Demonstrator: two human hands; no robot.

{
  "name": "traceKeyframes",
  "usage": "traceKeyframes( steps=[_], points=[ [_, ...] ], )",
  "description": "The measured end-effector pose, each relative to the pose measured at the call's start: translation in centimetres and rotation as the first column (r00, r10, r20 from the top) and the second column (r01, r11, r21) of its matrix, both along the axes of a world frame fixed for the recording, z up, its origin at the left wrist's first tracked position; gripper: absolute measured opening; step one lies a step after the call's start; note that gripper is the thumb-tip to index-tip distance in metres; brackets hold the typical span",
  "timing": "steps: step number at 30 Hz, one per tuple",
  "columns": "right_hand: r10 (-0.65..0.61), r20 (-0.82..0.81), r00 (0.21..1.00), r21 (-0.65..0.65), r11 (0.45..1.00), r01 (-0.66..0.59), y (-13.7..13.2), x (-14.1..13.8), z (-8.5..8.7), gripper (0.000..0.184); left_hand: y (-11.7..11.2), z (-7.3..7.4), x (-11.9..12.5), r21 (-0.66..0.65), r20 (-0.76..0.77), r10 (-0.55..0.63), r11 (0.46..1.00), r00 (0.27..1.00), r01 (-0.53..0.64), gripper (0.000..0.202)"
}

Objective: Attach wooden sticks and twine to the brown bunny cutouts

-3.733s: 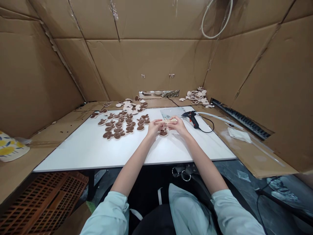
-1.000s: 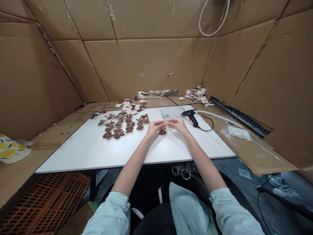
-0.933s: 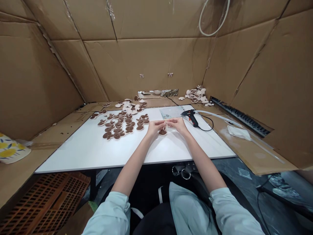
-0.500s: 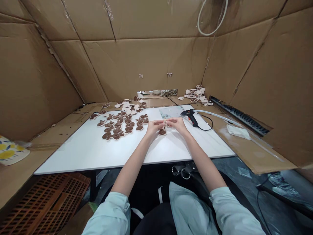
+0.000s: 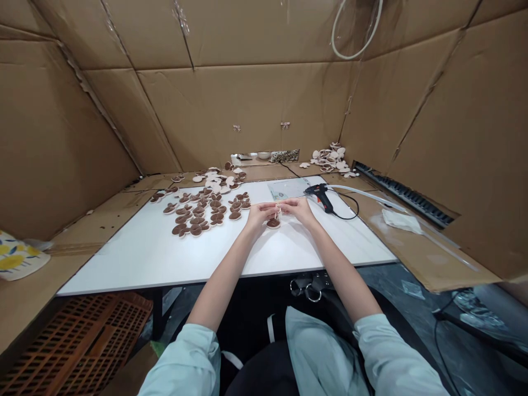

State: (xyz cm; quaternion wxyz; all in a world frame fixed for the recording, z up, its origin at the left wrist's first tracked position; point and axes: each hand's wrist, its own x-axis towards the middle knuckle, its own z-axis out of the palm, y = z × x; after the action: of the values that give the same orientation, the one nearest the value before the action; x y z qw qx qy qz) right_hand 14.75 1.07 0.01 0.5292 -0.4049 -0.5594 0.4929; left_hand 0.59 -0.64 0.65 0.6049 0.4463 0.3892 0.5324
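My left hand point(image 5: 262, 212) and my right hand point(image 5: 300, 209) meet above the white board, fingertips pinched together. Between them is a small pale ribbon point(image 5: 279, 209), its thin ends hanging down; its exact shape is mostly hidden by the fingers. Just below lies a brown, pale-edged rounded piece point(image 5: 273, 223) on the board, partly covered by the hands. To the left, several brown bunny-head-shaped pieces point(image 5: 198, 210) are spread in rows. Right of my right hand, a black glue gun point(image 5: 320, 197) rests on its side near a clear sheet point(image 5: 284, 190).
Cardboard walls point(image 5: 264, 99) enclose the white board point(image 5: 136, 264). Piles of pale cutouts point(image 5: 330, 158) lie at the back. A slot holds a white bowl point(image 5: 264, 155). Two small bows point(image 5: 285, 125) hang on the back wall. An orange crate point(image 5: 82, 341) stands below left.
Both hands stay in nearly the same place, pinching the ribbon. Its hanging ends show slightly differently between the fingers. The view has shifted very slightly.
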Motion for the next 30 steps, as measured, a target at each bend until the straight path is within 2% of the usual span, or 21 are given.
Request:
traceKeyframes(
  steps=[6,12,18,26,30],
  points=[
    [0.042,0.079,0.996,0.054,0.997,-0.046,0.04,0.13,0.01,0.026,0.12,-0.14,-0.13,-0.024,-0.004,0.023,0.999,1.000,-0.023,0.033],
    [0.020,0.214,0.977,0.261,0.962,-0.077,-0.24,0.12,0.06,0.017,-0.23,-0.10,-0.09,-0.060,-0.021,0.008,0.998,1.000,-0.010,0.029],
    [0.027,0.291,0.956,0.276,0.955,-0.111,-0.21,0.09,0.00,0.014,-0.49,0.20,-0.05,-0.067,-0.047,-0.010,0.998,0.999,0.007,0.027],
    [0.066,0.291,0.954,0.266,0.953,-0.147,-0.69,0.02,0.35,0.014,-0.16,-0.50,-0.27,0.018,-0.055,-0.088,0.996,0.995,0.089,0.026],
    [0.070,0.304,0.950,0.259,0.954,-0.153,-0.74,-0.06,0.44,0.016,-0.12,-0.57,-0.34,0.017,-0.054,-0.121,0.992,0.991,0.122,0.027]
  ],
)
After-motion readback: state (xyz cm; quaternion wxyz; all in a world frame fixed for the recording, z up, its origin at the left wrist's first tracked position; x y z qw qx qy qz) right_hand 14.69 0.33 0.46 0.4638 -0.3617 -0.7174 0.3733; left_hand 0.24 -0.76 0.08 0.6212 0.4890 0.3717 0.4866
